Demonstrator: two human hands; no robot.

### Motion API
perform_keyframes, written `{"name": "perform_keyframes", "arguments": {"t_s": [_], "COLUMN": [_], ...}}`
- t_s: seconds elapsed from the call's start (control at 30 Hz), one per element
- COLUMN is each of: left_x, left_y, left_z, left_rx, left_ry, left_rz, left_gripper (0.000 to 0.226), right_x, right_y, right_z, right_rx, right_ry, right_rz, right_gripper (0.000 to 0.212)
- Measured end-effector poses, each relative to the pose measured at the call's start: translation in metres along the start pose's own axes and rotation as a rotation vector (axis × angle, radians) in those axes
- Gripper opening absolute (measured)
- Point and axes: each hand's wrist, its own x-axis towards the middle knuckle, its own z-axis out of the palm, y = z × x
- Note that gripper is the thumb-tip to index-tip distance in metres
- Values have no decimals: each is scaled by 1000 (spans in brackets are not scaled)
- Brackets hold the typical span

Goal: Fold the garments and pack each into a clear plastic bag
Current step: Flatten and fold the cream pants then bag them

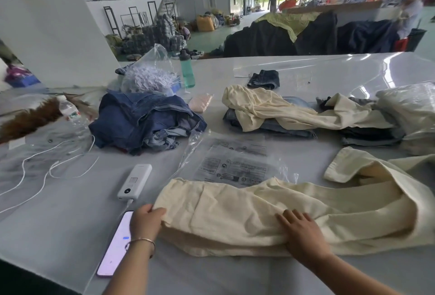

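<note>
While the left hand (pixel 146 221) curls its fingers over the left end of the cream garment (pixel 247 214), thumb on top and the rest tucked under the fold so that it pinches the cloth's edge, the right hand (pixel 302 233) lies flat on the same garment with fingers straight and slightly spread, palm down, pressing the fabric near its front edge. That garment stretches across the grey table (pixel 58 224) from the left hand to the right side of the view, where its far end bends back toward a cuffed hem; it lies between the two hands and under both. Just behind it, touching or nearly touching its back edge, lies a clear plastic bag (pixel 233 165), flat, with printed warning text facing up. Both forearms reach forward from the bottom of the view, the left one wearing a thin bracelet (pixel 141 241) at the wrist. A phone (pixel 116 245) with a lit screen lies just beside the left wrist, and a white power bank (pixel 134 181) sits beyond it. Farther back are a heap of denim garments (pixel 146 120) and a second cream garment (pixel 282 108) draped over folded jeans.
</note>
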Motion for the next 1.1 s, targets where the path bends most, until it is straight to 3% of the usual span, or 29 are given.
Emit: {"name": "perform_keyframes", "arguments": {"t_s": [0.07, 0.2, 0.3, 0.4, 0.5, 0.57, 0.63, 0.7, 0.77, 0.87, 0.97, 1.1], "left_x": [14, 0, -15, -14, -32, -59, -93, -123, -145, -169, -189, -215], "left_y": [-1, -19, -30, -28, -3, 16, 32, 40, 45, 54, 64, 79], "left_z": [-12, -3, 10, 18, 48, 85, 126, 164, 200, 243, 279, 324], "left_rx": [10, 267, 348, 467, 548, 569, 601, 627, 618, 721, 827, 922], "left_ry": [83, -12, 14, 182, 277, 129, -206, -531, -688, -778, -778, -709], "left_rz": [9, 34, -23, 30, 359, 700, 892, 980, 1044, 1090, 1131, 1184], "left_gripper": [37, 28, 5, 35, 61, 54, 35, 23, 23, 46, 65, 77], "right_x": [-5, -23, -36, -41, -49, -53, -59, -64, -67, -58, -43, -32], "right_y": [17, 46, 51, 46, 33, 28, 31, 45, 63, 107, 162, 226], "right_z": [-7, -8, -4, -2, -1, -3, -9, -21, -37, -55, -69, -66], "right_rx": [-8, -24, -32, -39, -40, 7, 65, 207, 267, 19, -9, 316], "right_ry": [22, -40, -38, -65, -13, -107, -257, -307, -167, 117, -13, -196], "right_rz": [46, 128, 146, 168, 190, 241, 250, 253, 269, 410, 757, 1075], "right_gripper": [27, 54, 64, 62, 42, 55, 74, 67, 50, 37, 66, 78]}}
